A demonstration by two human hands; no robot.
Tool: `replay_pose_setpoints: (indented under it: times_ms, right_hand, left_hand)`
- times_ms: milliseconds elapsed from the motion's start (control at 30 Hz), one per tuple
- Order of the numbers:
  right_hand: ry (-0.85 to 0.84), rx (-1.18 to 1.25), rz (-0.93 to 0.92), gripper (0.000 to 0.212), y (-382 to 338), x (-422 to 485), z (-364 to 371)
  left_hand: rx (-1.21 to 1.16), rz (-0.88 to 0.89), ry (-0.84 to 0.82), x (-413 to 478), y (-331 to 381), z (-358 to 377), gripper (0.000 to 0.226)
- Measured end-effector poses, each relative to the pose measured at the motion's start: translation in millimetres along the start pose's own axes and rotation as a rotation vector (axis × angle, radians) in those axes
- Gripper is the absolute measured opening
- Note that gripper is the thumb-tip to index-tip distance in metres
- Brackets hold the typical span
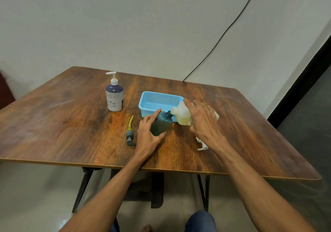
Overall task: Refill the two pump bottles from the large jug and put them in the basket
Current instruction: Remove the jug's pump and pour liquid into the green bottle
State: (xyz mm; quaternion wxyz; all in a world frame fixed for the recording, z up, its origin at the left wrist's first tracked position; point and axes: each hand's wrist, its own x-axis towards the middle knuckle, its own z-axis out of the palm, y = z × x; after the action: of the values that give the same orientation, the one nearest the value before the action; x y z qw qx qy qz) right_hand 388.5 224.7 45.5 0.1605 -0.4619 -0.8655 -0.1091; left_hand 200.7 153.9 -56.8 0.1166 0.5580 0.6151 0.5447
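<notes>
Blue mesh plastic: the basket is sitting on the wood-grain desk and is serving as the reference for every position below.

- Dark teal bottle: uncapped, leaning just in front of the basket's near wall, with its threaded neck pointing up and to the right.
- Left hand: gripping the teal bottle. Its fingers are curling round the body, the index finger is lying along the upper side and the thumb is pressing the near side.
- Jug: translucent and holding pale yellow liquid, tipping over at the basket's near right corner. Its spout is meeting the teal bottle's neck.
- Right hand: holding the jug from above. Its fingers are spreading wide over the jug's body and wrapping down its sides.
- Grey pump head with a yellow dip tube: lying flat on the desk to the near left of the basket, just beside the left hand and not touching it.
- White flowered pump bottle: standing upright to the left of the basket, well apart from it, with its pump fitted.
- White plastic piece: lying in front of the basket's right end. It is probably another pump head, and the right wrist is partly hiding it.
</notes>
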Motion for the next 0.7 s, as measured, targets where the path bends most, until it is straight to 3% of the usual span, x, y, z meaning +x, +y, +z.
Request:
replay_pose_setpoints:
  times_ms: [700]
  right_hand:
    - [-0.023, -0.003, -0.011, 0.098, 1.4, 0.8, -4.1]
  left_hand:
    - [-0.014, 0.001, 0.004, -2.4, 5.7, -2.3, 0.086]
